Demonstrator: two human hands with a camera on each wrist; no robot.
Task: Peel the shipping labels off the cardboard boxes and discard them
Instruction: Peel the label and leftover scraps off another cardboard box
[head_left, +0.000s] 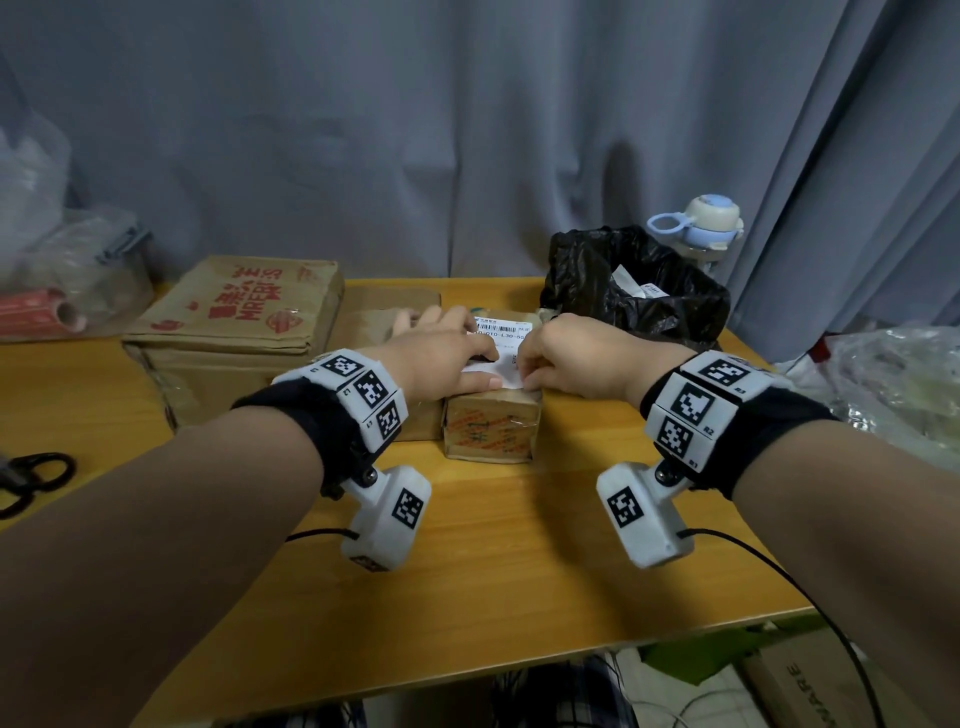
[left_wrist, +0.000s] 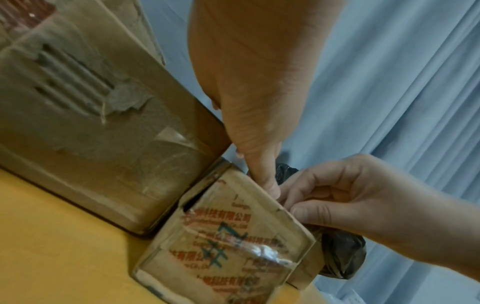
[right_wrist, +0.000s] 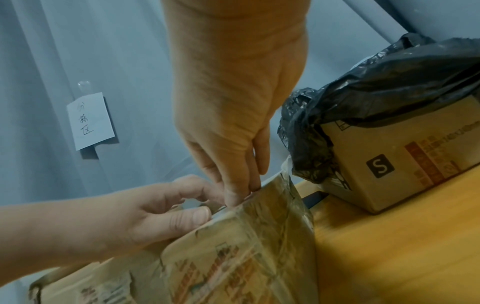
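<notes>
A small taped cardboard box (head_left: 491, 434) with red print stands mid-table. A white shipping label (head_left: 500, 332) with a barcode lies on its top. My left hand (head_left: 457, 358) rests flat on the box top, with the thumb (left_wrist: 269, 185) pressing at the label's near edge. My right hand (head_left: 527, 379) has its fingers curled and pinches the label's near edge at the box's front rim. In the right wrist view the right fingertips (right_wrist: 237, 197) meet at the top edge of the box (right_wrist: 246, 257). Most of the label is hidden under both hands.
A black rubbish bag (head_left: 634, 291) lining a carton (right_wrist: 389, 164) stands behind right, with white paper inside. A large box with red print (head_left: 234, 332) and a flat box (head_left: 384, 312) lie to the left. Scissors (head_left: 36, 478) lie at the table's left edge, and a bottle (head_left: 698, 228) stands behind the bag.
</notes>
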